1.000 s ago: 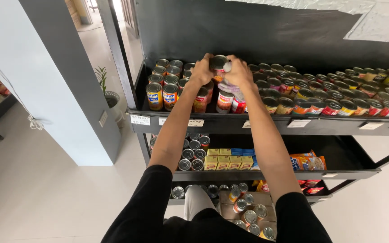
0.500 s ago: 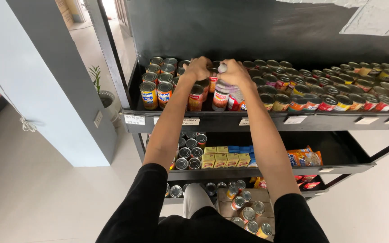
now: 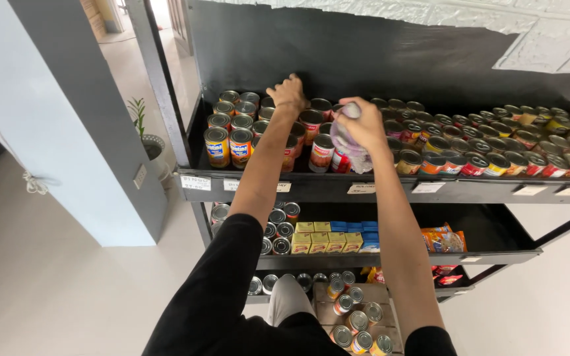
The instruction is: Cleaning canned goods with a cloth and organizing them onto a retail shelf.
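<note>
Your right hand [image 3: 364, 125] has a full grip around a tin can [image 3: 346, 111], lifted above the canned rows on the top shelf [image 3: 390, 190]. Your left hand [image 3: 288, 94] rests on the back-row cans [image 3: 311, 118]; its grip I cannot tell.

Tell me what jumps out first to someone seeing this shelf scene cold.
Two bare forearms in black sleeves reach up the middle of the picture to the top shelf of a black rack. The left hand rests on cans at the back, the right hand grips a can above the front row. Rows of tins with red and orange labels fill that shelf to the right; yellow and blue boxes sit on the shelf below.
</note>
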